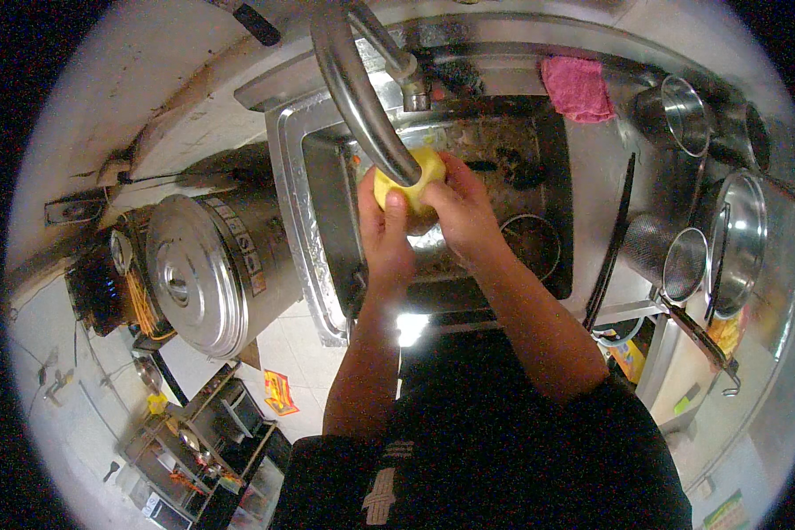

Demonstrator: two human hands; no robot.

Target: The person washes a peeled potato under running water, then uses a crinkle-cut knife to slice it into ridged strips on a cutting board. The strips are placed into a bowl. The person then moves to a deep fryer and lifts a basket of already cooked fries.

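Both of my hands grip a yellow, rounded, lumpy thing point(430, 161) over the stainless-steel sink point(291, 172). Its exact kind cannot be told, since the fingers and tap cover part of it. My left hand point(385, 232) holds its near left side, thumb on top. Around the right side curls my right hand point(462, 212). The curved metal tap point(351, 93) ends just above the yellow thing, its spout overlapping it in view. Below the hands, the sink bottom is dark, and a thin round rim point(559, 246) shows right of my right wrist.
A second tap point(416, 93) hangs behind the spout. Right of the sink are a pink cloth point(578, 89), long dark sticks point(613, 245), a mesh strainer point(649, 248), a metal basin point(745, 245) and metal pots point(662, 119). A large lidded steel pot point(199, 278) stands left.
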